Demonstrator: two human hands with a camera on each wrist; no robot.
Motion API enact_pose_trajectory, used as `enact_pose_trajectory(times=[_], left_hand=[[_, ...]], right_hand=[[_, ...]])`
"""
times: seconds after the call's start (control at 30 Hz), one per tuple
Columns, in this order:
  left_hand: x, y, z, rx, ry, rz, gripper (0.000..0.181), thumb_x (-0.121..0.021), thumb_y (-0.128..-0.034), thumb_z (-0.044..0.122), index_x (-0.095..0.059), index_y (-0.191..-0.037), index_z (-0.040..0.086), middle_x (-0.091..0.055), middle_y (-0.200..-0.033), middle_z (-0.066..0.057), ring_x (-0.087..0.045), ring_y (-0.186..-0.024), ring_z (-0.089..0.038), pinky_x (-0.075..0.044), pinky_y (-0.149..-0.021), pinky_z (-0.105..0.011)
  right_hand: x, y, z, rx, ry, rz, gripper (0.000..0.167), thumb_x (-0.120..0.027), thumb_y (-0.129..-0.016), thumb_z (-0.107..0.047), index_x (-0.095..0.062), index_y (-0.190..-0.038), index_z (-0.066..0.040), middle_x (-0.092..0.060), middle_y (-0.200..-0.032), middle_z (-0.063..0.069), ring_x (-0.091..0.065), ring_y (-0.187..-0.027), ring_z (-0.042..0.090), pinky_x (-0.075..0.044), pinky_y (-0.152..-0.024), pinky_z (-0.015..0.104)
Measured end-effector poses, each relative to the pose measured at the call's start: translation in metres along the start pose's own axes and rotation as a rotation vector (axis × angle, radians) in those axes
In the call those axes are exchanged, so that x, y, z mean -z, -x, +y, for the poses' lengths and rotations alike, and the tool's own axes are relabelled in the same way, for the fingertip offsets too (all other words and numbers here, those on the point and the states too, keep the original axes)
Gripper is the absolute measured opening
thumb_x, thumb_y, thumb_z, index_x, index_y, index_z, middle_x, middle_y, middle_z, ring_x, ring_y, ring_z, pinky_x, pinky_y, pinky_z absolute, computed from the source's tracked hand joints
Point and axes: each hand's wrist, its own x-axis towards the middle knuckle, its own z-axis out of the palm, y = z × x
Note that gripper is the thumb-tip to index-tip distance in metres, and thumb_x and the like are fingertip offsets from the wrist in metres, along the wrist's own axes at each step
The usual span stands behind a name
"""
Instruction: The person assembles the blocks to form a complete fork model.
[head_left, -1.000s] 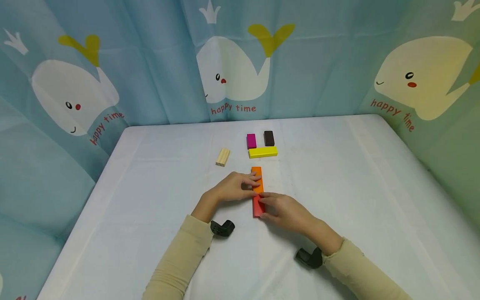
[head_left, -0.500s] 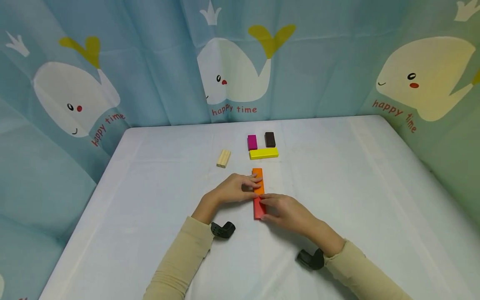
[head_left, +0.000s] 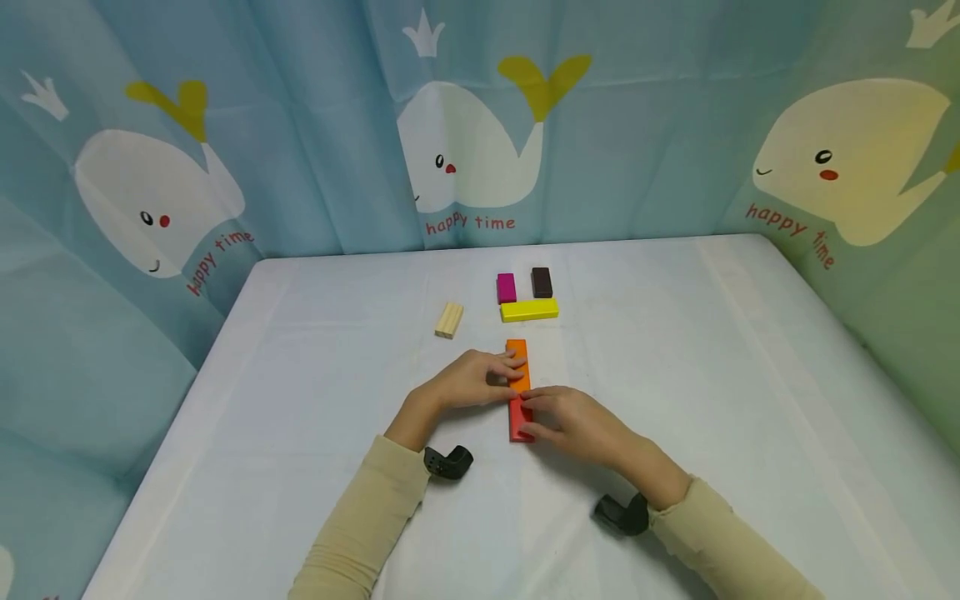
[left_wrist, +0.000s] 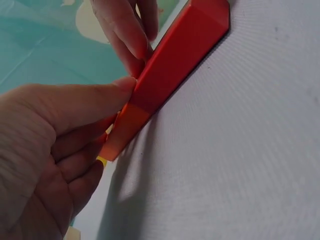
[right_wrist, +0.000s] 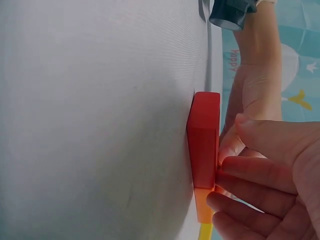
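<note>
Sticks of pale wood [head_left: 448, 320], or perhaps one grooved block, lie just beyond the left hand [head_left: 474, 377]. Its fingers are loosely extended over the orange block [head_left: 517, 345], with its thumb by the seam where that piece meets the red block [head_left: 516, 417]. These two lie between the hands, end to end in one straight line, red nearer the person. Ahead of both hands sits a magenta block [head_left: 506, 287] just behind the left end of a yellow block [head_left: 529, 310] laid crosswise, a dark block [head_left: 542, 282] behind its right end. The right hand [head_left: 579, 423] has its fingers loosely spread, tips about the seam, thumb near red's closer end; neither hand appears to pinch anything. I'd judge the step in hand to be squaring that joint; the next move seems to call for light, even pressure, without nudging the line crooked.
</note>
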Motion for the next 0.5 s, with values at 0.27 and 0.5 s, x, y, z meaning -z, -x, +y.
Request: enact_pose_trajectory(times=[0.27,0.5], left_hand=[[0.0005,-0.0003,0.0036,0.005,-0.101,-0.019,0.037,-0.063,-0.0884,0.025,-0.060,-0.122,0.010,-0.051,-0.129,0.006,-0.035,-0.127,-0.007,-0.027,-0.105,-0.028],[0.0011,-0.0003,0.0045,-0.001,-0.124,-0.023,0.037,-0.062,-0.0891,0.024,-0.059,-0.123,0.010,-0.051,-0.130,0.006,-0.035,-0.127,-0.007,-0.026,-0.105,-0.026]], right_hand=[[0.0041,-0.0042,0.0002,0.001,-0.010,-0.031,0.029,-0.067,-0.085,-0.019,-0.068,-0.103,0.004,-0.066,-0.103,0.012,-0.060,-0.101,0.025,-0.045,-0.089,0.042],[0.0059,-0.0048,-0.0003,0.008,-0.003,-0.030,0.028,-0.068,-0.084,-0.016,-0.068,-0.103,0.004,-0.066,-0.102,0.012,-0.060,-0.100,0.025,-0.046,-0.088,0.042]])
